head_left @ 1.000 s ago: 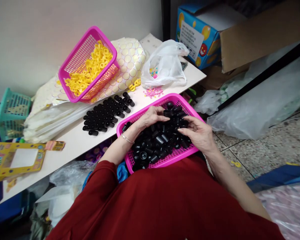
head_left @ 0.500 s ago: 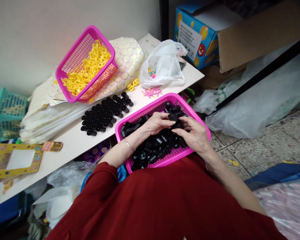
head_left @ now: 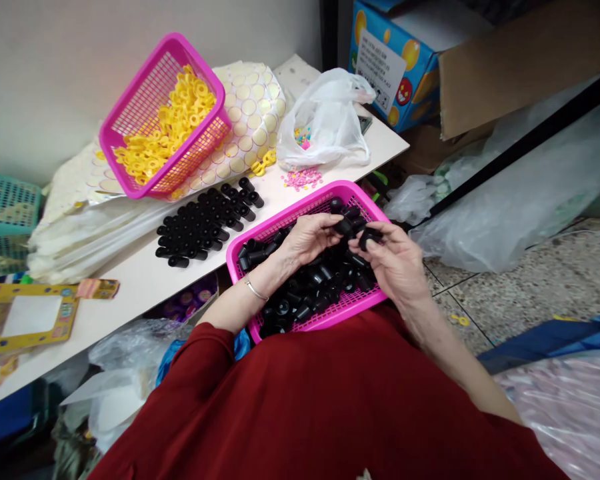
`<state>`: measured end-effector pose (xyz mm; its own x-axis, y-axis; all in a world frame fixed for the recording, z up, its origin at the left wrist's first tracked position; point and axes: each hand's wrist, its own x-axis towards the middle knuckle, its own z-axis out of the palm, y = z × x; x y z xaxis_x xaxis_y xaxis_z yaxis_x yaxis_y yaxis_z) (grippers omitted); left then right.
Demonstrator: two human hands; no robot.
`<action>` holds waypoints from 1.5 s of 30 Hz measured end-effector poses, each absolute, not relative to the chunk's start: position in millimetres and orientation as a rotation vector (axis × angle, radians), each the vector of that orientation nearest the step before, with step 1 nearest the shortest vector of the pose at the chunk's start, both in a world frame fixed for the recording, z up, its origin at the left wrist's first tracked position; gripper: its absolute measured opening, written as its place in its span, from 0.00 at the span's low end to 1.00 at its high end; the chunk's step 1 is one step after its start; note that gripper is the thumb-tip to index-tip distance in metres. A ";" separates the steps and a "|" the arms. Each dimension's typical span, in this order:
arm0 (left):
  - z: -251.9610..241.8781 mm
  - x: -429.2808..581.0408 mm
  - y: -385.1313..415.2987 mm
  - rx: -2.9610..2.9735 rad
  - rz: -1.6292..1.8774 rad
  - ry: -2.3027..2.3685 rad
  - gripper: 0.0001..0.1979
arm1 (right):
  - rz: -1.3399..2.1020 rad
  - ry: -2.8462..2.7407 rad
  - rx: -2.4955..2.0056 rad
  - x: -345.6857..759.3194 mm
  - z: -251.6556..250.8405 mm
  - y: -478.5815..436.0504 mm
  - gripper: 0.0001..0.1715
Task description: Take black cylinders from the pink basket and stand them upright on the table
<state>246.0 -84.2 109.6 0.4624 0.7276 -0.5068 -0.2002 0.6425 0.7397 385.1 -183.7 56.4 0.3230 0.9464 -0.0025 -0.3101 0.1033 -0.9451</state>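
Observation:
A pink mesh basket (head_left: 347, 311) of loose black plastic cylinders (head_left: 325, 273) rests against my body at the table's edge. Above it, my left hand (head_left: 307, 239) pinches a black cylinder (head_left: 343, 227) between thumb and fingers. Close by on the right, my right hand (head_left: 395, 260) grips another black piece (head_left: 370, 237), partly covered by the fingers. The two pieces are slightly apart. On the white table to the left stand rows of upright black cylinders (head_left: 200, 223), set tightly together, with a few lying along the near side.
Behind the rows, a tilted pink basket (head_left: 224, 110) holds yellow ringed pieces (head_left: 180, 117). A white plastic bag (head_left: 325, 120) and scattered pink bits (head_left: 301, 179) lie toward the table's far end. A blue carton (head_left: 385, 67) stands beyond; a yellow box (head_left: 70, 313) lies at left.
My hands have drawn slightly apart, each with a black piece; earlier the pieces were together between them. The right hand has turned upward. The view has shifted a little.

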 end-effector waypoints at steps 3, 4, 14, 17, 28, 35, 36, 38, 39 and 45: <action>111.8 245.0 -85.2 0.599 0.579 0.908 0.04 | 1.164 -0.619 -0.992 390.9 56.6 -183.9 0.22; 111.4 244.7 -86.2 0.594 0.561 0.898 0.05 | 1.163 -0.600 -0.989 392.3 56.0 -184.1 0.22; 101.7 241.5 -89.4 0.597 0.423 0.824 0.07 | 0.908 -0.642 -1.010 388.2 42.1 -183.7 0.22; 102.1 241.9 -90.2 0.586 0.406 0.817 0.08 | 0.835 -0.634 -1.034 387.4 41.4 -182.2 0.24; 109.3 244.2 -92.6 0.621 0.447 0.831 0.04 | 0.645 -0.668 -1.102 381.7 39.5 -180.7 0.22; 108.2 239.0 -92.6 0.626 0.403 0.785 0.03 | 0.780 -0.654 -1.052 383.6 46.7 -180.1 0.21; 107.3 238.6 -92.8 0.627 0.414 0.786 0.03 | 0.750 -0.667 -1.055 383.4 47.5 -180.2 0.21; 106.0 238.5 -93.4 0.634 0.433 0.780 0.03 | 0.672 -0.702 -1.081 382.5 48.7 -180.7 0.20; 105.7 238.7 -93.7 0.639 0.439 0.775 0.04 | 0.637 -0.721 -1.098 381.9 49.2 -181.1 0.20; 105.6 241.1 -93.7 0.613 0.513 0.781 0.03 | 0.532 -0.713 -1.116 376.4 49.1 -182.3 0.20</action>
